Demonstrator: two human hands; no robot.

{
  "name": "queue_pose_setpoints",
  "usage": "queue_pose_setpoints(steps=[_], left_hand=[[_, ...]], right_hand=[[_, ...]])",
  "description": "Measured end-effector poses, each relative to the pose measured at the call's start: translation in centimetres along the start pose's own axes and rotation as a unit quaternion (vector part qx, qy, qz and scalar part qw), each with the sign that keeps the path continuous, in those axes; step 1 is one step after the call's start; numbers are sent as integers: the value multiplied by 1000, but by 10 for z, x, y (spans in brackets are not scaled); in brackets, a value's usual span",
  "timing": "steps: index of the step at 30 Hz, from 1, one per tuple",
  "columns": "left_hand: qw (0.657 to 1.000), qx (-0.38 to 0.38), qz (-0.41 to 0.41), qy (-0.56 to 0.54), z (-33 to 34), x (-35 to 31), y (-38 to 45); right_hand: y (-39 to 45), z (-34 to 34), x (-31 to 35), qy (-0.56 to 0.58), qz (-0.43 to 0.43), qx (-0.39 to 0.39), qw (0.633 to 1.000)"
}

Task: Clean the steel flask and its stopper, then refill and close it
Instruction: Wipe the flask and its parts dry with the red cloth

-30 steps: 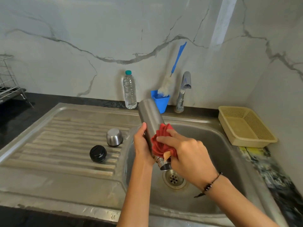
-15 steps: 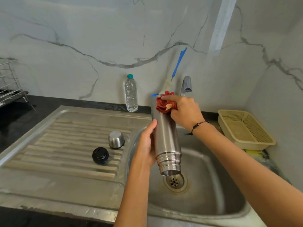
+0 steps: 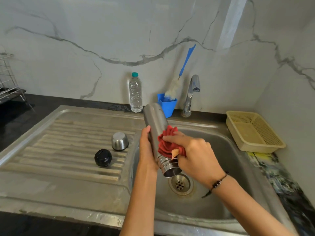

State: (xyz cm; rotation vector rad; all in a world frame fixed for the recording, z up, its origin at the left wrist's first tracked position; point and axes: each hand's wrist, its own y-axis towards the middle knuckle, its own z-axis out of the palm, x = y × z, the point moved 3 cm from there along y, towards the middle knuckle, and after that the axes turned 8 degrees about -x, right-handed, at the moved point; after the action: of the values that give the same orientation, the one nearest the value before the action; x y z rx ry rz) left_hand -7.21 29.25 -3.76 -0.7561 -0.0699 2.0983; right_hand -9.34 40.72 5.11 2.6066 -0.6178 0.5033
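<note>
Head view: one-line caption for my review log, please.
Left hand holds the steel flask mouth-down over the sink while right hand rubs it with a red cloth.

On the drainboard (image 3: 68, 133) to my left, the black stopper (image 3: 103, 157) and steel cup (image 3: 120, 141) stand close together. Far behind the basin, water bottle (image 3: 135, 94), blue cup (image 3: 167, 106) and tap (image 3: 191, 96) line the wall.

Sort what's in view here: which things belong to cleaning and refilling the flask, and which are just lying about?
Part of the job:
- steel flask, gripped by the left hand, mouth down over the sink
- red cloth, pressed on it by the right hand
- black stopper
- steel cup lid
- tap
- bottle brush
- water bottle, probably

Lying about:
- yellow basket
- wire rack
</note>
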Motion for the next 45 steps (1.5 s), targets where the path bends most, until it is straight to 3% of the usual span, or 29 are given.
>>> queue_pose_setpoints(steps=[6, 8, 10, 14, 19, 25, 31, 38, 43, 45], left_hand=[[1000, -19, -19, 15, -2, 1, -1], [1000, -7, -9, 21, 0, -5, -2], [999, -6, 13, 35, 2, -10, -2], [996, -26, 20, 80, 7, -11, -7], [990, -11, 26, 140, 12, -14, -9], [997, 1, 46, 54, 8, -9, -5], [999, 4, 36, -37, 8, -8, -3], [998, -47, 25, -36, -1, -4, 0], [999, 32, 4, 20, 1, -4, -6], [997, 43, 15, 56, 2, -6, -9]], right_hand=[[0, -5, -13, 27, -5, 11, 1000], [11, -17, -17, 90, 14, 6, 996], [28, -29, -19, 128, 34, -40, 990], [71, -39, -16, 99, 39, -142, 984], [98, -33, 4, -21, -5, -120, 993], [78, -13, 9, -88, -5, -39, 995], [26, -4, 12, -44, -9, 6, 999], [-8, -1, 1, 55, 17, 5, 998], [7, -21, -16, 144, 30, 1, 989], [20, -32, -19, 184, 57, -53, 980]])
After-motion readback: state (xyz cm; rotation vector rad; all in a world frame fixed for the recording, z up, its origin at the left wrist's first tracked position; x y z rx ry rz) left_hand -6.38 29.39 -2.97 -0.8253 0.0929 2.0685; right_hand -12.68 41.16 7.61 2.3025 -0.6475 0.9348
